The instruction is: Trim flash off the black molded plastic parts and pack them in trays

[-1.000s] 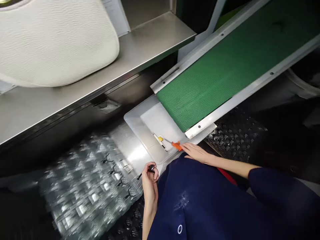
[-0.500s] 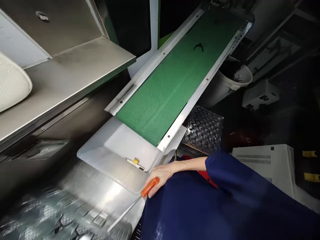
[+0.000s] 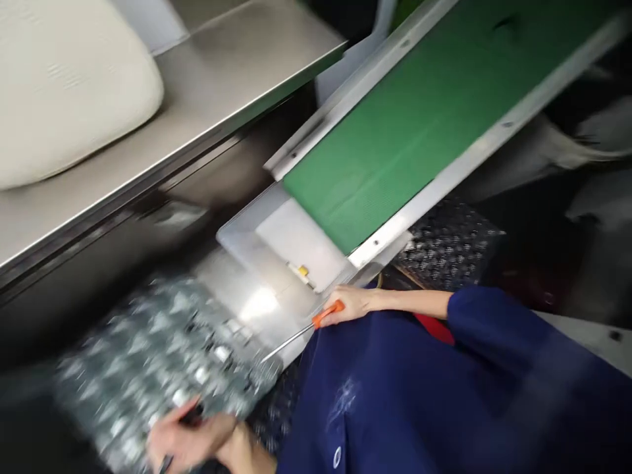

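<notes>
My right hand (image 3: 348, 304) rests by the lower end of the conveyor. It is closed around the orange handle of a screwdriver (image 3: 326, 314), whose thin metal shaft points down-left toward the clear plastic tray (image 3: 123, 368). Over the tray's near edge, my left hand (image 3: 190, 434) is blurred, with its fingers closed around a small black part (image 3: 192, 415). A dark end of it also pokes out below the fingers. Several small black pieces (image 3: 210, 342) lie in the tray's moulded pockets, too smeared to make out.
A green conveyor belt (image 3: 390, 151) slopes up to the right, with a dark curved piece on it. Its foot meets a metal chute (image 3: 259, 299). At upper left, a cream cushion-like object (image 3: 74, 92) lies on a steel ledge (image 3: 237, 72). Black moulded trays (image 3: 449, 243) sit beside the conveyor.
My view has swung down and left, so the conveyor appears shifted right. My left hand has come into view with the black part. The screwdriver is still in my right hand.
</notes>
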